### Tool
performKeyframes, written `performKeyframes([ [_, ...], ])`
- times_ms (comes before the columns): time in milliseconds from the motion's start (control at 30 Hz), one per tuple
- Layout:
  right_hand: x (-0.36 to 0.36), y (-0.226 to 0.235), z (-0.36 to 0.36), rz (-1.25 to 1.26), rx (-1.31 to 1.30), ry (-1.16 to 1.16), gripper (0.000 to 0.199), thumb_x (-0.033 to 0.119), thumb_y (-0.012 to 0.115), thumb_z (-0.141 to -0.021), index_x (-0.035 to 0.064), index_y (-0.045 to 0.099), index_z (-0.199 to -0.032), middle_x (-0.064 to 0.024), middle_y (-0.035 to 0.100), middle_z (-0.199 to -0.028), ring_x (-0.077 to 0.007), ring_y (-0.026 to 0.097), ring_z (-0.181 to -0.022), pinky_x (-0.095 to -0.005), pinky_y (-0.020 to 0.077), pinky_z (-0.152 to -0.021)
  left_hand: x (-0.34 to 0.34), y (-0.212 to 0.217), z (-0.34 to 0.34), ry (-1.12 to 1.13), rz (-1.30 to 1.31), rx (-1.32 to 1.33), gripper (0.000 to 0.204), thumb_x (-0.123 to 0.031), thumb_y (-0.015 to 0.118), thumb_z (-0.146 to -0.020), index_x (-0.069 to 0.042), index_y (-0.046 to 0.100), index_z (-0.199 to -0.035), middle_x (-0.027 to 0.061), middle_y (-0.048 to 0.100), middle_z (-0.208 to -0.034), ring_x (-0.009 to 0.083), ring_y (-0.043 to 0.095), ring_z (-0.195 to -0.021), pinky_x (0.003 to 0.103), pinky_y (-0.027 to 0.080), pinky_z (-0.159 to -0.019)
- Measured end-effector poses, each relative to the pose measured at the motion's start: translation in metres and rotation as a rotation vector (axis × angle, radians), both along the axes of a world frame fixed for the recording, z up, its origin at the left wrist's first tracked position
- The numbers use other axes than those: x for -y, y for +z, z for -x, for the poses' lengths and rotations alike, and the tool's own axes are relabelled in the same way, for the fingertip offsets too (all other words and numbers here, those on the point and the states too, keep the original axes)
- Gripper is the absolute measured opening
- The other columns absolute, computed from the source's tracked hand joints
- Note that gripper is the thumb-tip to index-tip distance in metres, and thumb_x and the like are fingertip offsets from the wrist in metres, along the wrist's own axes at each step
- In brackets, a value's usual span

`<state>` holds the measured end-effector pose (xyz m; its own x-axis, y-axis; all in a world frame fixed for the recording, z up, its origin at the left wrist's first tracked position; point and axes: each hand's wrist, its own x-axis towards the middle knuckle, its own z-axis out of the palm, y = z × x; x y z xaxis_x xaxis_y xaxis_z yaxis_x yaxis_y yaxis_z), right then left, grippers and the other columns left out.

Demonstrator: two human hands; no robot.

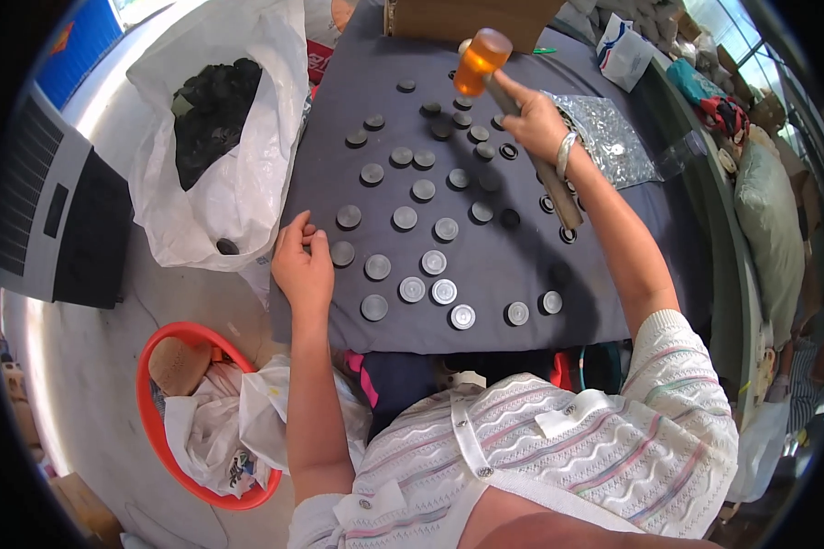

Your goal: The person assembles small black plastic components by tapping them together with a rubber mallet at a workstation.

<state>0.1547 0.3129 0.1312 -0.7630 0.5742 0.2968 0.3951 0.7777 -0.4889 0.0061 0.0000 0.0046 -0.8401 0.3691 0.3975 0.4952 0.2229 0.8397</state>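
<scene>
We see bright daylight, with windows (pixel 749 38) glowing at upper right. Shadows darken the grey cloth (pixel 508 265); the amber mallet head (pixel 482 61) and clear bag (pixel 618 137) catch glare; fisheye curvature bends straight edges toward the black rim.

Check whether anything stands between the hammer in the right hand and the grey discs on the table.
Nothing visible stands between the hammer and the discs; the left hand is at the left edge of the table.
</scene>
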Motion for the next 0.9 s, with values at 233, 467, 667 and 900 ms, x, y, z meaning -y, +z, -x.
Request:
performKeyframes([
  [233, -0.019, -0.017, 0.01, 0.112, 0.087, 0.032, 0.073, -0.001, 0.058, -0.073, 0.0145, 0.04, -0.142, -0.0029, 0.061, -0.076, -0.0085, 0.054, -0.054, -0.0256, 0.0496, -0.055, 0.001, -0.011, 0.004, -0.007, -0.001, -0.014, 0.028, -0.005, 0.061, -0.079, -0.001, 0.063, -0.106, 0.0096, 0.063, -0.087, 0.0201, 0.062, -0.075, 0.032, 0.05, -0.071],
  [467, -0.051, -0.054, 0.028, -0.224, 0.182, -0.037, 0.067, 0.006, 0.059, -0.07, 0.0094, 0.047, -0.135, -0.0237, 0.065, -0.099, -0.0323, 0.067, -0.087, -0.0367, 0.052, -0.078, -0.006, -0.002, 0.005, -0.01, -0.031, 0.076, 0.029, -0.004, 0.061, -0.078, -0.001, 0.063, -0.106, 0.0092, 0.062, -0.086, 0.0199, 0.061, -0.076, 0.032, 0.049, -0.072],
  [667, -0.07, -0.003, 0.03, 0.052, -0.031, -0.041, 0.071, -0.001, 0.059, -0.073, 0.0133, 0.043, -0.14, -0.0035, 0.06, -0.074, -0.0089, 0.053, -0.05, -0.0246, 0.0477, -0.049, -0.002, -0.002, 0.002, -0.015, 0.003, 0.021, 0.029, -0.003, 0.061, -0.078, -0.001, 0.063, -0.107, 0.0084, 0.062, -0.085, 0.0181, 0.061, -0.075, 0.031, 0.049, -0.071],
  [900, -0.106, -0.042, 0.054, -0.157, 0.278, -0.063, 0.061, 0.008, 0.057, -0.071, 0.0145, 0.051, -0.132, -0.0226, 0.065, -0.098, -0.0384, 0.063, -0.096, -0.0398, 0.0499, -0.084, -0.003, -0.007, 0.002, -0.011, -0.024, 0.066, 0.028, -0.003, 0.06, -0.079, -0.001, 0.063, -0.107, 0.009, 0.062, -0.086, 0.0179, 0.06, -0.075, 0.031, 0.049, -0.07],
])
